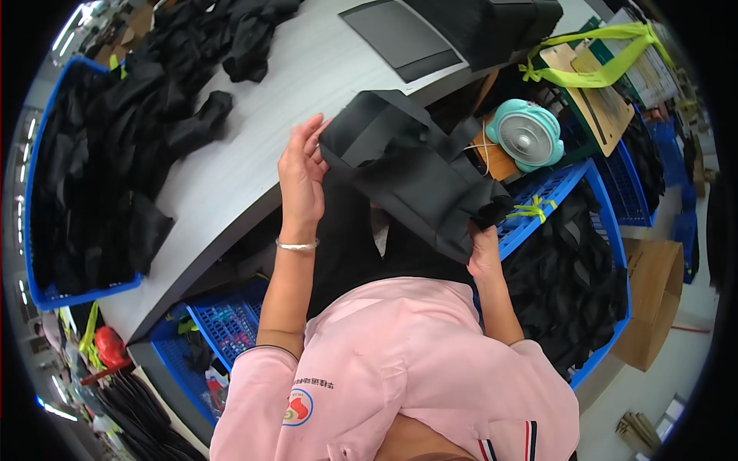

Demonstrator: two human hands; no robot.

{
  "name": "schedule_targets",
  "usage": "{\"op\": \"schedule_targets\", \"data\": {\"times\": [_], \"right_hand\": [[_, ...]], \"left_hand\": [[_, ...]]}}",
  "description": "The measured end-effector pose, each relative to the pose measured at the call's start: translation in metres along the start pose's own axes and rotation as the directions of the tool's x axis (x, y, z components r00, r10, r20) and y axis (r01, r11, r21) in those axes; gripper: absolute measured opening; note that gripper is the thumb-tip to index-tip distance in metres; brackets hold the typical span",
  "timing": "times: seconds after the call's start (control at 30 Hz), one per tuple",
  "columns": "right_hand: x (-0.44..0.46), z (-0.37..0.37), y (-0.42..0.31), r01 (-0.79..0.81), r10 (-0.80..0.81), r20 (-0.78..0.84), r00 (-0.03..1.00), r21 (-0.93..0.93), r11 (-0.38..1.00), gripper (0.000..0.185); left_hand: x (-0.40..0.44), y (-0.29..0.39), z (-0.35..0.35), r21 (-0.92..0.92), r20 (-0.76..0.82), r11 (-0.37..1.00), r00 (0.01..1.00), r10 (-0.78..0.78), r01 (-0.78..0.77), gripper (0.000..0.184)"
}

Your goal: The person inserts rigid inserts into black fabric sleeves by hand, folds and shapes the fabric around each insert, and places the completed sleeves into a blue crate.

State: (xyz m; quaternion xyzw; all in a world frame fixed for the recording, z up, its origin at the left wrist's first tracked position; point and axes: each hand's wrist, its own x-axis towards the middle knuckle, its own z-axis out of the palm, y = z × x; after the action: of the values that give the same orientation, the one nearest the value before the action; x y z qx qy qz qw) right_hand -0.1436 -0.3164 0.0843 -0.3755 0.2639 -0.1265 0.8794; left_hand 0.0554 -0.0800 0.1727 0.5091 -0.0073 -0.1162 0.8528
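A black fabric piece point(415, 173), folded and creased with a smoother panel at its upper left end, hangs in front of me above my lap. My right hand point(483, 252) grips its lower right corner, the fingers partly hidden by the cloth. At the other end my left hand point(302, 173), a bracelet on its wrist, holds its fingers stretched out and slightly apart along the cloth's left edge. Those fingertips are at or very near the fabric; whether they press on it I cannot tell.
A grey table point(254, 146) curves across in front, bearing a flat black panel point(400, 38) and heaped black cloth point(207, 38). Blue baskets hold black pieces at left point(84, 296) and right point(615, 253). A turquoise fan point(526, 134) and a cardboard box point(649, 300) stand at right.
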Motion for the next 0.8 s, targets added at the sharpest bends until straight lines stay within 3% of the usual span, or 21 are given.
{"op": "schedule_targets", "data": {"times": [0.07,0.2,0.3,0.4,0.5,0.8], "right_hand": [[-0.007,0.001,-0.002,-0.048,0.048,0.011,0.999,0.001,0.999,0.023],[-0.01,-0.004,0.001,-0.077,0.08,0.035,0.996,-0.085,0.993,0.019],[-0.011,0.006,0.005,-0.101,0.106,0.035,0.994,-0.139,0.985,0.017],[-0.008,0.014,0.012,-0.114,0.123,0.043,0.991,-0.166,0.98,0.017],[-0.004,0.024,0.012,-0.077,0.101,0.093,0.99,-0.229,0.97,0.017],[0.036,0.049,0.036,-0.06,0.113,0.191,0.975,-0.262,0.963,0.019]], "left_hand": [[0.005,0.008,-0.009,0.17,-0.019,0.984,0.998,-0.06,0.062,0.047],[0.011,0.006,-0.041,0.291,0.022,0.949,0.991,-0.134,0.122,0.033],[0.002,0.005,-0.051,0.274,0.021,0.961,0.999,-0.031,0.025,0.031],[-0.003,0.007,-0.068,0.353,0.013,0.928,0.991,-0.135,0.122,0.03],[-0.006,0.003,-0.077,0.402,-0.027,0.916,0.999,0.024,-0.012,0.03],[0.005,0.019,-0.103,0.267,-0.205,0.96,0.978,-0.028,0.083,0.026]]}}
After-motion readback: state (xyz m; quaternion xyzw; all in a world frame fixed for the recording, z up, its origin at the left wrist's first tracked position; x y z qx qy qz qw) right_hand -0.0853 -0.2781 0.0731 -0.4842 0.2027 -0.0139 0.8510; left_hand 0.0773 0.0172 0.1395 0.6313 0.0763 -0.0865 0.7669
